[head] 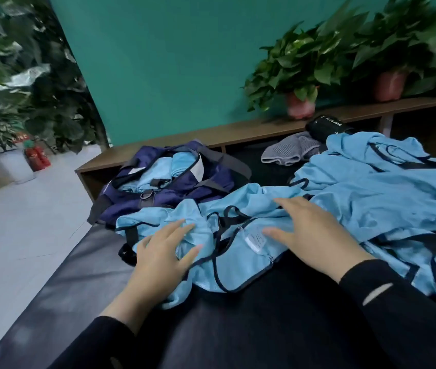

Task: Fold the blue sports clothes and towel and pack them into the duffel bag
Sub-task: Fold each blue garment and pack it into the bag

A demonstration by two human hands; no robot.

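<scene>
Dark padded bench (51,302), teal wall (171,62), potted plants (299,65), both hands (163,259) flat, fingers spread, on blue garment (238,265)

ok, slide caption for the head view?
Both hands flat on a crumpled blue garment; navy duffel bag open behind, partly packed.

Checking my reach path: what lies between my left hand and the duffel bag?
In the head view, only crumpled light-blue garment lies between the left hand and the navy duffel bag.

sleeves (408,310): black, long; cuffs: thumb-hole slits; hands: bare
</scene>
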